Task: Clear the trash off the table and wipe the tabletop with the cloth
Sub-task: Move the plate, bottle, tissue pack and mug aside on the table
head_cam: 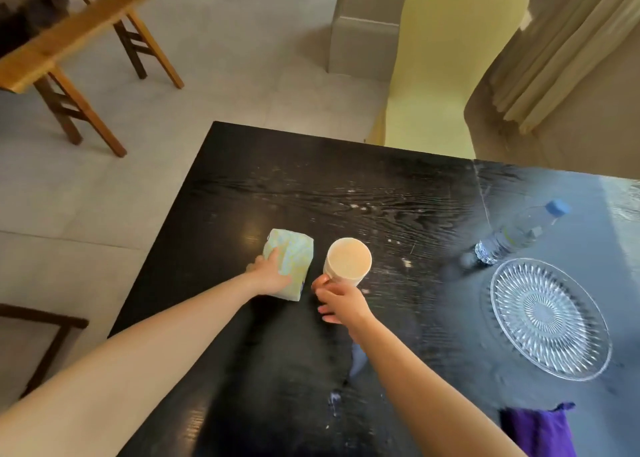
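On the black wooden table (346, 186), my left hand (270, 273) grips a pale green and yellow tissue pack (294, 252), thumb on its left side, fingers laid over its top. Just to the right, my right hand (341, 301) holds the near side of a paper cup (347, 261), which stands upright with its tan inside showing. A clear plastic bottle (512, 235) with a blue cap lies on its side at the right. A purple cloth (540, 429) sits at the table's near right edge. Crumbs and pale smears dot the tabletop.
A clear cut-glass plate (549, 318) lies at the right, near the bottle. A yellow chair (450, 58) stands behind the table's far edge, with curtains (571, 48) to its right. A wooden bench (69, 41) is on the tiled floor at the left.
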Available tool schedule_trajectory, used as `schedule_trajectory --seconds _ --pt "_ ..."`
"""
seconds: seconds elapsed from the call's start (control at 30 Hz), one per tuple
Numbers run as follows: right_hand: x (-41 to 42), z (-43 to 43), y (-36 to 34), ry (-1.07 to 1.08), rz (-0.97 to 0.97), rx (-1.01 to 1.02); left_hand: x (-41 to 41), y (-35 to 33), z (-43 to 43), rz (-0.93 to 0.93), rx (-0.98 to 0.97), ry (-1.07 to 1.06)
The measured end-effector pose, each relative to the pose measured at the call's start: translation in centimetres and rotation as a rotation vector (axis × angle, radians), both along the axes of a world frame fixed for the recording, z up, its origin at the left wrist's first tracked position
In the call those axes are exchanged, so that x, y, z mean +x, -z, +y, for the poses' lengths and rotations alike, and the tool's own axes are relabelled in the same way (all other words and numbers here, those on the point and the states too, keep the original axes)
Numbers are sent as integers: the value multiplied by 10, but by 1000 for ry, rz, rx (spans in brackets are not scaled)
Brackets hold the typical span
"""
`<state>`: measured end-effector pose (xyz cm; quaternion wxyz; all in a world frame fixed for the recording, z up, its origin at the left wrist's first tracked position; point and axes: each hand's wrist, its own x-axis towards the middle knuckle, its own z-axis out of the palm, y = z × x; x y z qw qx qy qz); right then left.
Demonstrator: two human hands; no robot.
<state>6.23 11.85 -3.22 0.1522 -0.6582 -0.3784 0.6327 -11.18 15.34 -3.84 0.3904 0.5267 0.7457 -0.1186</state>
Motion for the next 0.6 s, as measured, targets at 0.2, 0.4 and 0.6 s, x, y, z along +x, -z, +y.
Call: schedule_trajectory --seconds 0.2,0.4,0.6 --pt "-35 -9 11 430 197 48 6 22 -5 -4 84 -52" --pt "-36 -12 20 490 109 132 16 33 -9 65 176 -84" --pt "3 -22 19 410 -144 295 29 39 -8 200 184 -46"
